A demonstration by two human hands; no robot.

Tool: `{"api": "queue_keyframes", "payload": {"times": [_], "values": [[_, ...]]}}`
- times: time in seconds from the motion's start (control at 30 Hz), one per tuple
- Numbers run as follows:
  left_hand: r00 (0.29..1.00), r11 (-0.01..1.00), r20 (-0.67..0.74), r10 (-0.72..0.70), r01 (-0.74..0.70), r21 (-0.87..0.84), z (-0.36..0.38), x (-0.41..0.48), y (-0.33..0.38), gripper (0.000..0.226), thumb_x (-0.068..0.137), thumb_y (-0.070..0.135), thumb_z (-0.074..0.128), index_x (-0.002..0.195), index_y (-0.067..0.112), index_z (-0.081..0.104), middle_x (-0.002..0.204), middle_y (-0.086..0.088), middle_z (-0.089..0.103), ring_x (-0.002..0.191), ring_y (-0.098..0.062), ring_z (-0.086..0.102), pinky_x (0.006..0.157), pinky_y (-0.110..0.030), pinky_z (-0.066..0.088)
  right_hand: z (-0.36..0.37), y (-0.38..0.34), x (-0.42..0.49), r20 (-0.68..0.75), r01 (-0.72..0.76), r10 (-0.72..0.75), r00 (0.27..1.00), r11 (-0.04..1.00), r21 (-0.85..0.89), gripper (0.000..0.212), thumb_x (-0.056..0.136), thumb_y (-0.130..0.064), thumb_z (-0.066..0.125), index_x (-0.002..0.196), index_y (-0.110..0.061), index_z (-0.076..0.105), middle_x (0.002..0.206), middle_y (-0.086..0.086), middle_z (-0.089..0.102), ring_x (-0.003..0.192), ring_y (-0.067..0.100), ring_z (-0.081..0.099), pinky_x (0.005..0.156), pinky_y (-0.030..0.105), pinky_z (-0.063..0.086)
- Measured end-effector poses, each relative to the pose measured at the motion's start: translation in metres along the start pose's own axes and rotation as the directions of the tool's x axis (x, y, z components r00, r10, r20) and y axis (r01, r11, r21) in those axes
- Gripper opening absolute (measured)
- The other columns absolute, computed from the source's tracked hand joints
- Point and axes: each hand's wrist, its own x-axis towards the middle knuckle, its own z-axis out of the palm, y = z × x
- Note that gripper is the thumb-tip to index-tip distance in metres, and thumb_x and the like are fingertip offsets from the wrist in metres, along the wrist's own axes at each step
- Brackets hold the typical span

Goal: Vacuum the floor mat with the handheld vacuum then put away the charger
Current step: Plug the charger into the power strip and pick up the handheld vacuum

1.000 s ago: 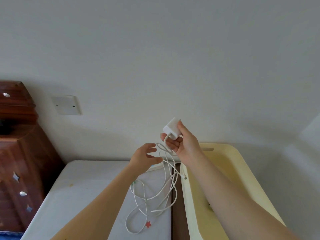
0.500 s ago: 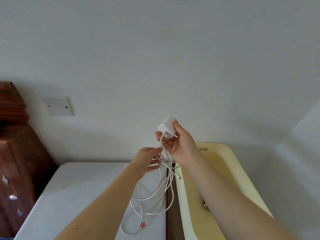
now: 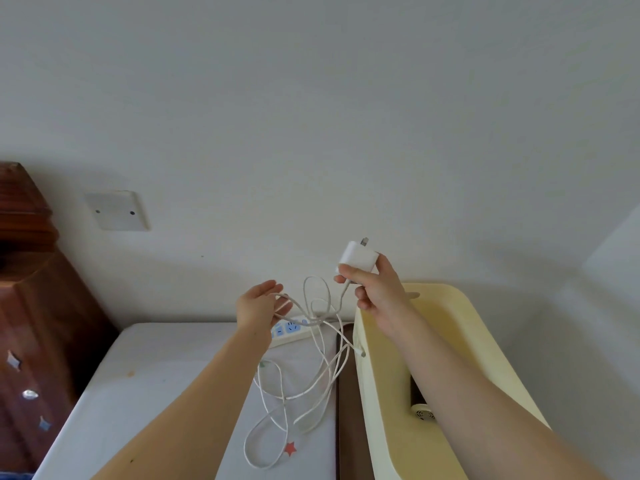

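White wall fills most of the head view, with a blank wall plate (image 3: 117, 211) at left and a white counter (image 3: 156, 375) below. Right of centre, the right hand (image 3: 377, 292) grips the charger (image 3: 356, 256) by its plug block, prongs up, above the rim of a cream tub (image 3: 467, 306). Its cable (image 3: 343, 296) hangs in loose loops down onto the counter. Since half a second ago the left hand (image 3: 259, 303) has drawn away leftward. It lies open, one strand draped across its fingers, and a power strip (image 3: 294, 329) shows behind it. This looks like coiling begun before stowing.
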Motion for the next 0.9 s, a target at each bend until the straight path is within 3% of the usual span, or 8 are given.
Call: {"api": "queue_keyframes", "payload": {"times": [0.07,0.17,0.3,0.4,0.57,0.63,0.73,0.9], "values": [[1.000,0.996,-0.015,0.027,-0.028,-0.089,-0.004,0.000,0.003,0.036,0.093,-0.015,0.041,0.123,0.000,0.055,0.118,-0.012,0.062,0.087,-0.022,0.064,0.066,-0.025,0.052,-0.001,0.003,0.003,-0.042,0.029,-0.032,0.999,0.998,-0.057,0.049,0.075,-0.006,0.078,0.114,-0.021,0.052,0.090,0.014,0.067,0.046,0.011,0.044,0.042,0.021,0.035],[1.000,0.977,-0.027,0.010,-0.016,-0.212,-0.006,-0.001,0.006,0.039,0.093,-0.016,0.039,0.126,0.000,0.052,0.122,-0.014,0.059,0.099,-0.027,0.063,0.066,-0.026,0.052,0.002,0.010,0.007,-0.044,0.054,-0.058,0.997,0.995,-0.080,0.043,0.072,0.006,0.076,0.101,-0.019,0.056,0.095,0.010,0.063,0.069,0.019,0.061,0.053,0.026,0.053],[0.999,0.972,0.024,-0.041,0.045,-0.230,-0.006,-0.003,0.009,0.038,0.093,-0.017,0.038,0.126,-0.001,0.048,0.116,-0.016,0.061,0.077,-0.023,0.069,0.047,-0.017,0.051,0.009,0.017,0.009,-0.026,0.077,-0.079,0.997,0.994,-0.077,0.038,0.069,0.013,0.075,0.091,-0.015,0.062,0.092,0.007,0.062,0.082,0.023,0.061,0.079,0.040,0.060],[0.998,0.998,0.049,-0.041,0.043,-0.049,-0.008,-0.003,0.011,0.030,0.092,-0.008,0.050,0.118,0.004,0.056,0.095,-0.006,0.068,0.050,-0.008,0.063,0.037,-0.014,0.039,0.013,0.015,0.011,0.006,0.059,-0.059,0.998,0.998,0.009,0.031,0.074,0.011,0.073,0.095,-0.010,0.065,0.095,0.013,0.068,0.083,0.027,0.068,0.077,0.032,0.061],[0.990,0.938,0.106,0.088,-0.118,0.327,-0.011,0.000,0.012,0.027,0.084,0.008,0.068,0.111,0.009,0.066,0.089,-0.002,0.068,0.052,-0.010,0.048,0.039,-0.014,0.036,0.015,0.008,0.011,-0.002,0.060,-0.060,0.998,0.998,-0.017,0.027,0.082,-0.005,0.074,0.108,-0.005,0.065,0.089,0.011,0.070,0.064,0.019,0.068,0.054,0.024,0.056],[0.971,0.826,0.165,0.171,-0.232,0.513,-0.013,0.000,0.012,0.036,0.079,0.006,0.074,0.113,0.010,0.065,0.095,0.001,0.069,0.062,-0.007,0.055,0.050,-0.012,0.041,0.016,0.007,0.014,-0.056,0.089,-0.089,0.994,0.996,0.000,0.022,0.082,-0.002,0.073,0.101,-0.008,0.064,0.088,0.010,0.067,0.065,0.020,0.064,0.054,0.023,0.056],[0.953,0.524,0.236,0.190,-0.302,0.796,-0.018,0.004,0.007,0.058,0.071,0.007,0.079,0.122,0.022,0.056,0.100,0.008,0.062,0.080,-0.010,0.058,0.058,-0.017,0.042,0.015,0.007,0.022,-0.143,0.138,-0.134,0.981,0.990,0.019,0.028,0.078,0.003,0.072,0.092,-0.017,0.060,0.092,0.006,0.063,0.079,0.023,0.062,0.080,0.036,0.057],[0.960,0.440,0.143,0.241,-0.239,0.866,-0.032,0.015,0.000,0.030,0.077,0.000,0.062,0.102,0.018,0.065,0.083,0.003,0.065,0.072,-0.016,0.058,0.059,-0.022,0.044,0.012,0.004,0.027,-0.224,0.175,-0.174,0.959,0.984,-0.019,0.040,0.074,0.006,0.072,0.104,-0.017,0.057,0.087,-0.003,0.058,0.073,0.012,0.053,0.063,0.020,0.044]]}}
